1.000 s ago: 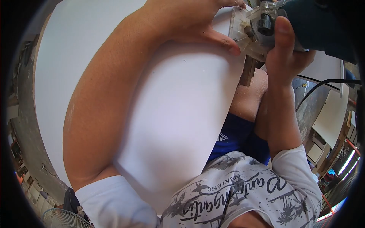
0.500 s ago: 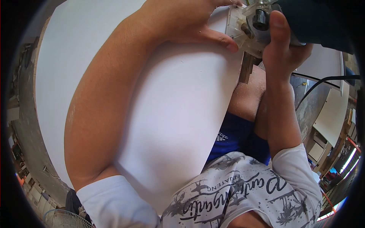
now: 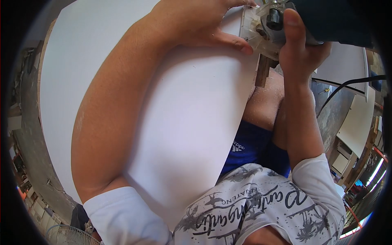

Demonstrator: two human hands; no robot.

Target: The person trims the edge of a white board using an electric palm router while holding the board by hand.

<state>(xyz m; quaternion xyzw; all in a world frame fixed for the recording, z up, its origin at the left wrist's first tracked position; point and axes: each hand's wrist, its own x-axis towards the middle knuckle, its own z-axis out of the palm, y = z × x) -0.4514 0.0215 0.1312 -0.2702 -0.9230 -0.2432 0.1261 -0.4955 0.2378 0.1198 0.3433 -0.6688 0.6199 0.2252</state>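
A large white board (image 3: 188,122) fills the middle of the view. My left hand (image 3: 206,26) lies on its upper part, thumb and fingers spread wide, with the thumb tip beside the clear base plate (image 3: 248,30) of a power tool. The dark teal power tool (image 3: 339,20) lies across the board's right edge at the top. My right hand (image 3: 302,51) is closed round its body, thumb up beside a black knob (image 3: 274,19). Below the base a brown strip (image 3: 262,71) sticks out. The tool's cutting end cannot be made out.
A black cable (image 3: 347,81) runs off to the right. My dust-flecked leg (image 3: 265,102) is beside the board's right edge. Pale panels (image 3: 353,124) lie at the right. A fan (image 3: 67,234) stands at the bottom left.
The power tool and my right hand have shifted slightly left and up. My left hand has moved slightly left, its thumb still beside the base plate.
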